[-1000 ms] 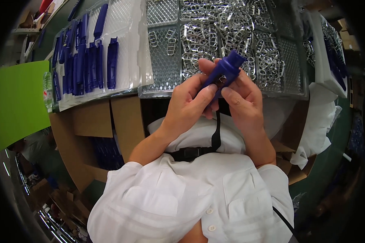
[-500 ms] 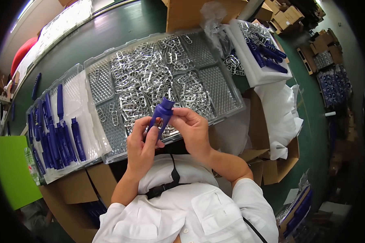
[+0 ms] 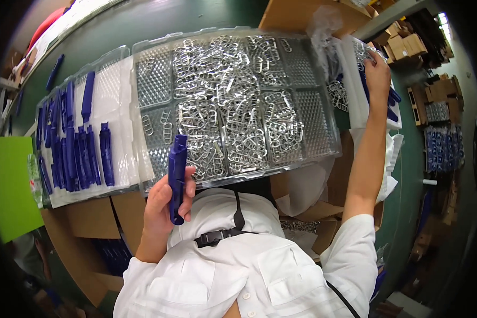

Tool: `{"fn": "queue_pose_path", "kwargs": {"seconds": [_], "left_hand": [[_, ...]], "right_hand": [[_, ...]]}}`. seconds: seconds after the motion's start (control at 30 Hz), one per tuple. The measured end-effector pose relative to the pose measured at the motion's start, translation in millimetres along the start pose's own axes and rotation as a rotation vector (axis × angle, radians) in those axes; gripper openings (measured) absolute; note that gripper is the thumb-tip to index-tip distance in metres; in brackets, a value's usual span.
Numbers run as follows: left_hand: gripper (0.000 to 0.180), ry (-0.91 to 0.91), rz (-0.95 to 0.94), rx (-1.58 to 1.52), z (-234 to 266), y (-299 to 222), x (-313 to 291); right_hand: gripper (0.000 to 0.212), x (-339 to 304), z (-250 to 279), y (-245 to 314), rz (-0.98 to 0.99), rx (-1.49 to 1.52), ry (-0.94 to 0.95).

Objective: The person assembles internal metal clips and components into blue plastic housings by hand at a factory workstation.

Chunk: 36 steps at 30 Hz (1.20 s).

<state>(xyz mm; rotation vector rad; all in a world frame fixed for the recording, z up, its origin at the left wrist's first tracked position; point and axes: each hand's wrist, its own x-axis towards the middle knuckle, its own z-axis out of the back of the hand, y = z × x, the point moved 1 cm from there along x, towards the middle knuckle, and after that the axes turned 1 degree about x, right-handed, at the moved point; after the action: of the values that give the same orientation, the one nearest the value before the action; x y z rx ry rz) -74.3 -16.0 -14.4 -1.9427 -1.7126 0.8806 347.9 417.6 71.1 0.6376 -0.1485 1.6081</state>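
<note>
A long blue plastic piece (image 3: 177, 169), hollow and notched at its upper end, stands nearly upright in my left hand (image 3: 160, 204), which is closed round its lower half in front of my waist. My right arm stretches out to the far right. There my right hand (image 3: 377, 79) dips, fingers bent, into a white foam box (image 3: 355, 85) holding silver metal clips (image 3: 361, 51) and more blue pieces (image 3: 392, 98). Whatever its fingertips pinch is hidden among the clips.
A clear compartment tray (image 3: 315, 127) with many loose metal clips fills the middle of the green table (image 3: 196, 16). Left of it, blue pieces (image 3: 70, 153) lie in rows on a white sheet (image 3: 123, 127). Open cardboard boxes (image 3: 90, 217) stand below the table edge, beside a green panel (image 3: 10, 185).
My right hand has left the blue piece and reached to the foam box at the right. My left hand has drawn the piece lower and to the left, turning it more upright.
</note>
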Motion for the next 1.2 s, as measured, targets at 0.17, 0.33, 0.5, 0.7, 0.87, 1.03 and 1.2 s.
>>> {"fn": "queue_pose_path", "kwargs": {"seconds": [0.17,0.33,0.5,0.7,0.87,1.03,1.2], "left_hand": [[0.068,-0.038,0.045,0.015,2,4,-13],[0.055,0.025,0.062,-0.016,13,3,-8],[0.057,-0.041,0.084,-0.104,15,0,-8],[0.058,-0.027,-0.068,-0.128,9,0,0],[0.050,-0.060,-0.025,0.063,-21,4,34],[0.050,0.038,0.084,-0.065,-50,8,48],[0.055,-0.067,0.023,0.041,-57,1,41]], "right_hand": [[0.018,-152,4,163,0.402,0.628,0.443],[0.023,-198,-29,216,0.819,0.417,0.290],[0.017,-200,-43,216,0.968,0.231,0.263],[0.014,-206,-17,201,0.407,0.802,0.528],[0.017,-250,32,229,-0.128,1.536,0.740],[0.028,-273,30,228,0.566,1.274,0.531],[0.031,-285,41,232,0.662,1.202,0.374]]}}
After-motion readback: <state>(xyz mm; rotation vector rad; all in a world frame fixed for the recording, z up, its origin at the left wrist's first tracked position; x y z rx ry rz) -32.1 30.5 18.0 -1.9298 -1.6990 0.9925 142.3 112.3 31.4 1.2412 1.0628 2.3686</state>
